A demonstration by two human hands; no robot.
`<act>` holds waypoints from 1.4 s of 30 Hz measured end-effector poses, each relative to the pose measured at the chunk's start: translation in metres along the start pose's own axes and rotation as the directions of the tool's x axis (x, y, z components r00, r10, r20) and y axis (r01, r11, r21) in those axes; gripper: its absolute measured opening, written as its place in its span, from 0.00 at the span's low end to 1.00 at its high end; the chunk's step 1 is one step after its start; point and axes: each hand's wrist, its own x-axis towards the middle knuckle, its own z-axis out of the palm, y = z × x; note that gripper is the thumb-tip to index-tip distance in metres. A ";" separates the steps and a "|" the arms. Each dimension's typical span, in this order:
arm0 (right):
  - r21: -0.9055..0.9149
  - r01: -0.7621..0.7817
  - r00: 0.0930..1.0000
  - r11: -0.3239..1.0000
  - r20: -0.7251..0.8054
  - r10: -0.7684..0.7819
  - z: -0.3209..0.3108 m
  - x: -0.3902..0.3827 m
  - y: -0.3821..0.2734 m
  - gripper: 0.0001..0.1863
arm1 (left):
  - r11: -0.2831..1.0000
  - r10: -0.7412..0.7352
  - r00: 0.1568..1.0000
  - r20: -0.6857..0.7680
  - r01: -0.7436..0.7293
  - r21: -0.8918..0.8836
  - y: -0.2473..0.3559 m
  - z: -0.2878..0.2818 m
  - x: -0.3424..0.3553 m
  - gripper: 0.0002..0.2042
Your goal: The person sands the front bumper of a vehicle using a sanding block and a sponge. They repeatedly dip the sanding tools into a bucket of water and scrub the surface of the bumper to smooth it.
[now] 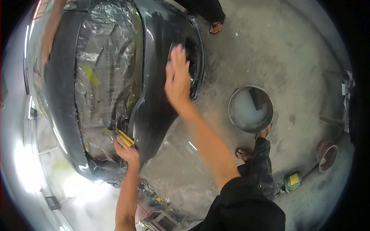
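Note:
A dark grey car body fills the left half, its middle covered in wrinkled clear plastic sheeting with yellow tape. My right hand, slightly blurred, lies with extended fingers over a dark flat pad against the dark panel, near an oval recess. My left hand is lower down by the edge of the plastic, its fingers round a yellow flat piece, perhaps a pad or scraper.
A round metal tub of cloudy water with a dark sheet stands near my feet. A red bucket, green container and metal stand are around. Another person's sandalled foot shows at the top.

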 end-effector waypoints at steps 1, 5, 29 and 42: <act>-0.026 0.097 0.993 0.995 0.063 -0.096 -0.003 -0.034 -0.014 0.29 | 1.000 -0.002 1.000 -0.012 0.002 -0.001 -0.002 -0.002 0.000 0.23; -0.060 0.161 0.981 0.985 0.116 -0.154 0.003 -0.042 -0.021 0.28 | 0.992 -0.106 0.994 0.034 0.108 -0.068 0.007 -0.001 0.000 0.23; -0.415 0.299 0.915 0.860 0.381 -0.134 0.004 0.071 -0.079 0.27 | 0.953 -0.304 0.946 0.110 0.302 0.040 0.014 -0.008 -0.001 0.21; -0.944 -0.095 0.558 0.316 0.212 0.802 -0.497 -0.032 0.024 0.27 | 0.954 -0.299 0.951 0.076 0.296 0.044 0.031 -0.001 0.007 0.19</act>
